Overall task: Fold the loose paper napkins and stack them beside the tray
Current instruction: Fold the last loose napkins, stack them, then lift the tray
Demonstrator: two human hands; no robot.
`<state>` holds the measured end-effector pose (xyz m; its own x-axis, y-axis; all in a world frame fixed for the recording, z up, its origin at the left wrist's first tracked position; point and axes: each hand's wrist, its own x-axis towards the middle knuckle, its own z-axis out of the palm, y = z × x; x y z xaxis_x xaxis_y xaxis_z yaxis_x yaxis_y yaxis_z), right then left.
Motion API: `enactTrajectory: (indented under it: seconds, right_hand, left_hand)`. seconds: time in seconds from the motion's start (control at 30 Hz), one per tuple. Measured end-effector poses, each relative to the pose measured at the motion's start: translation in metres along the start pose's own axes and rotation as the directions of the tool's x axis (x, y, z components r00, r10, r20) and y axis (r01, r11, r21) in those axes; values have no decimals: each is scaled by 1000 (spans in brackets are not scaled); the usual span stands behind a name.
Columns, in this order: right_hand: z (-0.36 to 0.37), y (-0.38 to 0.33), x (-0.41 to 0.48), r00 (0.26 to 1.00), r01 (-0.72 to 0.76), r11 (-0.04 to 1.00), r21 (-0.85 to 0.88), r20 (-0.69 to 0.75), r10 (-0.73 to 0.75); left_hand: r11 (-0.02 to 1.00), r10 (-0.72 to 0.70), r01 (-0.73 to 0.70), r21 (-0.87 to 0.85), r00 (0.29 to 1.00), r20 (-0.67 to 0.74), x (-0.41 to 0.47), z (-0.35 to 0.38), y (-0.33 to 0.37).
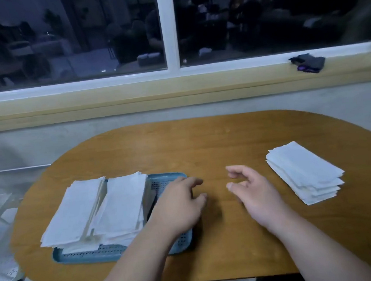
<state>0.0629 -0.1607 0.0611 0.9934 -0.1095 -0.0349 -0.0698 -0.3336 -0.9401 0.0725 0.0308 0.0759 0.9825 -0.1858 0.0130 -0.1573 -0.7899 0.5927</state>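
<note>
Both bare forearms came in from the near edge of the oval wooden desk (203, 143), and neither of the hands had anything in it. The left hand (181, 205) sat over the right end of the teal perforated plastic tray (82, 256) with its fingers loosely curled; couldn't tell if it was actually touching the tray. The right hand (255, 192) hung over bare wood mid-desk, thumb and fingers half open, gripping nothing.

The loose white paper napkins (122, 205) lay in two piles side by side on the tray, just left of the left hand. Their long sides ran near-to-far, leaning a bit right at the far end. So I'd say the left hand was clearly the closer one for the next grab, just a short move left. The stack of folded white napkins (305, 171) was on the desk right of the tray, well apart from the right hand, slanting far-left to near-right.
</note>
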Motion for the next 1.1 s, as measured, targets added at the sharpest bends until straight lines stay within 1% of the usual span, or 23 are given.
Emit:
enactTrajectory:
  seconds: [0.1,0.2,0.27,0.3,0.33,0.4,0.47,0.6,0.7,0.87,0.97,1.03,1.1]
  right_hand:
    - [-52,6,2,991,-6,999,-42,-130,0]
    - [-104,18,11,953,-10,998,-62,-302,-9]
    - [-137,28,23,929,-51,989,-141,-371,-5]
    - [-152,34,31,925,-85,976,-201,-380,2]
    - [-166,40,38,929,-130,955,-266,-370,24]
    - [-188,49,54,939,-235,911,-340,-321,122]
    - [-199,57,67,947,-285,900,-329,-241,212]
    - [-202,62,76,953,-304,899,-315,-97,288]
    - [-197,69,75,952,-302,893,-333,-54,302]
    - [-178,62,51,961,-267,925,-271,-5,276]
    - [-174,58,31,954,-278,933,-228,48,296]
    - [-177,57,25,944,-293,939,-182,100,314]
    - [-178,58,23,943,-303,941,-148,92,318]
  left_hand:
    - [996,49,-41,-77,993,110,17,27,31]
    - [988,70,-36,-149,971,230,35,54,59]
    - [980,77,-17,-199,951,301,45,71,77]
    - [976,76,-1,-219,941,331,49,79,84]
    - [972,72,15,-233,929,362,54,86,91]
    - [966,64,47,-253,908,414,63,102,103]
    - [954,48,91,-284,893,448,72,116,113]
    - [912,26,159,-378,898,440,86,139,136]
    - [895,41,159,-417,901,432,90,152,154]
    - [872,98,117,-476,909,404,84,168,156]
    - [814,140,112,-570,915,379,72,165,139]
    - [756,147,145,-638,912,382,62,159,123]
    - [739,151,145,-659,917,370,55,152,109]
